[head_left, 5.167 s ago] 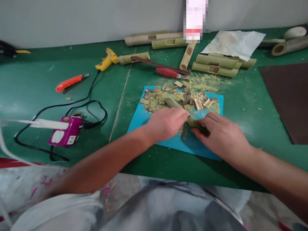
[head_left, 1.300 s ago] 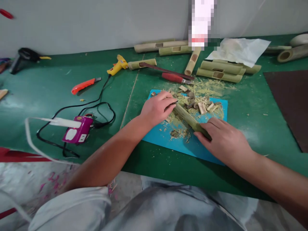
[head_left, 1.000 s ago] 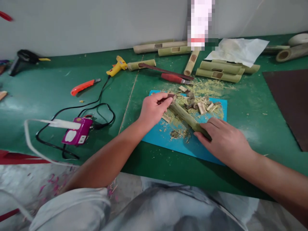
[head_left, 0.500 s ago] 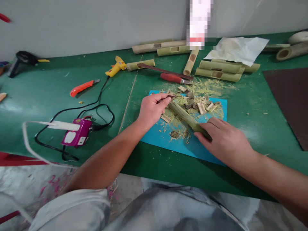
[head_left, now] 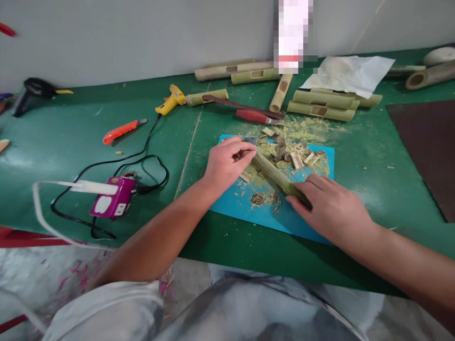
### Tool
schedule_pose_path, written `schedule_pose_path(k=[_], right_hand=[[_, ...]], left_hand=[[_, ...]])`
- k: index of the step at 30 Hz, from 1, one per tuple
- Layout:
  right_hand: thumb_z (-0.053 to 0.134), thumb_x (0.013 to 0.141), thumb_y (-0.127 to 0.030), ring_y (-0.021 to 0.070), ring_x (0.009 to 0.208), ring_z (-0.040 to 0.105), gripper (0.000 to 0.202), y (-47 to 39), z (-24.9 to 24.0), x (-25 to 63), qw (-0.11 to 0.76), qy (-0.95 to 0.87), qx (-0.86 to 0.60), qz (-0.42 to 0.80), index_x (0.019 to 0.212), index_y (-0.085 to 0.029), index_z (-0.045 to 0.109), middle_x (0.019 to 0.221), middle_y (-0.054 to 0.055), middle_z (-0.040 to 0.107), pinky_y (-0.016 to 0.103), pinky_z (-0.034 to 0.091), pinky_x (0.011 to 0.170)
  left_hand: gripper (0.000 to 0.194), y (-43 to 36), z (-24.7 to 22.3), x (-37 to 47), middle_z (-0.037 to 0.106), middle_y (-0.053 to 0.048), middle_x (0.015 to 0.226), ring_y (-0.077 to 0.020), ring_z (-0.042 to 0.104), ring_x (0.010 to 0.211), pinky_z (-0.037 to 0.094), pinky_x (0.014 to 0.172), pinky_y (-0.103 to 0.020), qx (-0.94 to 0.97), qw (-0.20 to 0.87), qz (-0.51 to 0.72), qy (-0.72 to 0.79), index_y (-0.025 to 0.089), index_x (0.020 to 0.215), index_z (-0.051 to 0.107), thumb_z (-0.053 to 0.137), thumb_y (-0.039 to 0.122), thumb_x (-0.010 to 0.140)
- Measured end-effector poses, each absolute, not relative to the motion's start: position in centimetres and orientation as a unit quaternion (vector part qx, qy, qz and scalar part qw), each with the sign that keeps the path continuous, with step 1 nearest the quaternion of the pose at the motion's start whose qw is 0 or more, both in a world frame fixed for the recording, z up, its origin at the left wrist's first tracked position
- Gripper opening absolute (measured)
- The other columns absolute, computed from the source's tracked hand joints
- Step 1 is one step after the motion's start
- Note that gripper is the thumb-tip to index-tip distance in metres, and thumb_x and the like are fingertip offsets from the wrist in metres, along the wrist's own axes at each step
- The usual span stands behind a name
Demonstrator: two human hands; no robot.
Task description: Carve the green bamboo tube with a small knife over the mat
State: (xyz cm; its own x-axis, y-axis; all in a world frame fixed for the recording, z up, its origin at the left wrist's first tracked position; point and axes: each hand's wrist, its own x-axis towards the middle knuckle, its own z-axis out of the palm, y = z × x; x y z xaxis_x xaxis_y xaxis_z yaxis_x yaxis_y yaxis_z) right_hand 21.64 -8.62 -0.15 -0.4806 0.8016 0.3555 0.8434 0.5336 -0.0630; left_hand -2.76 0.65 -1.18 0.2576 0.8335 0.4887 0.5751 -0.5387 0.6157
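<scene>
while the bamboo tube (head_left: 273, 171) slants over the blue sheet (head_left: 239, 202), the right hand (head_left: 329, 201) grips its near end, best held firm; the left hand (head_left: 229, 163) pinches a grey piece (head_left: 250, 140) by the far end, best pressed evenly.

"What sort of place does this look like?"

"A craft workshop. A bamboo stick (head_left: 273, 172) is held over a blue sheet (head_left: 231, 199) strewn with wood chips (head_left: 296, 160), on a green workbench (head_left: 359, 151)."

"And the tools?"

"A glue gun (head_left: 171, 103), an orange cutter (head_left: 121, 132) and a red-handled knife (head_left: 252, 116) lie about, with more bamboo tubes (head_left: 304, 108), notched with openings, toward the back (pink scraps (head_left: 63, 282) litter the floor (head_left: 192, 274), too)."
</scene>
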Motion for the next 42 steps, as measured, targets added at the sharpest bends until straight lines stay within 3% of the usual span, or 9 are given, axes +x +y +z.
schedule_pose_path(k=[7,17,24,30,38,42], right_hand=[[0.055,0.095,-0.033,0.0164,0.069,0.058,0.025,-8.6,-0.3,21.7,0.165,-0.858,-0.483,-0.055,0.081,-0.017,0.068,0.076,0.004,0.064,0.03,0.04,0.061],[0.055,0.095,-0.032,0.0163,0.067,0.057,0.027,-8.6,-0.1,21.7,0.18,-0.858,-0.477,-0.068,0.078,-0.017,0.068,0.073,0.004,0.063,0.03,0.039,0.06],[0.056,0.095,-0.031,0.0163,0.067,0.057,0.025,-8.7,-0.1,21.7,0.175,-0.857,-0.481,-0.06,0.079,-0.016,0.069,0.074,0.004,0.063,0.031,0.039,0.06],[0.055,0.095,-0.029,0.0165,0.068,0.057,0.023,-8.7,-0.1,21.8,0.172,-0.859,-0.48,-0.049,0.081,-0.016,0.069,0.075,0.005,0.063,0.031,0.039,0.06],[0.055,0.095,-0.029,0.0168,0.068,0.058,0.023,-8.8,-0.1,21.7,0.174,-0.858,-0.48,-0.054,0.081,-0.016,0.069,0.074,0.004,0.063,0.03,0.039,0.059],[0.054,0.095,-0.029,0.0167,0.069,0.057,0.024,-8.8,-0.1,21.7,0.167,-0.858,-0.484,-0.046,0.08,-0.017,0.069,0.076,0.005,0.064,0.03,0.039,0.061]], left_hand=[[0.02,0.1,-1.1,-2.3,0.075,-0.003,0.097,-0.0102,0.064,0.071,0.055,0.072,-0.024,0.765,0.175,0.418,0.458,0.02,0.105,0.075,0.071,0.018,0.085],[0.016,0.4,-1.5,-2.4,0.074,-0.005,0.099,-0.0114,0.067,0.079,0.056,0.069,-0.022,0.77,0.187,0.43,0.433,0.018,0.102,0.076,0.072,0.021,0.086],[0.007,0.6,-1.4,-2.6,0.074,-0.002,0.08,-0.0114,0.066,0.072,0.053,0.068,-0.024,0.789,0.13,0.417,0.432,0.019,0.085,0.076,0.07,0.021,0.089],[0.012,0.8,-1.5,-2.8,0.074,-0.004,0.087,-0.0138,0.068,0.08,0.056,0.078,-0.027,0.82,0.081,0.374,0.426,0.019,0.092,0.076,0.064,0.021,0.093],[0.016,1.2,-1.8,-3.9,0.074,-0.006,0.089,-0.0128,0.067,0.077,0.055,0.074,-0.026,0.843,0.104,0.355,0.391,0.016,0.1,0.076,0.062,0.02,0.094],[0.019,1.2,-2.2,-3.6,0.073,-0.007,0.087,-0.0143,0.067,0.079,0.056,0.077,-0.029,0.861,0.06,0.343,0.371,0.016,0.1,0.076,0.058,0.021,0.097]])
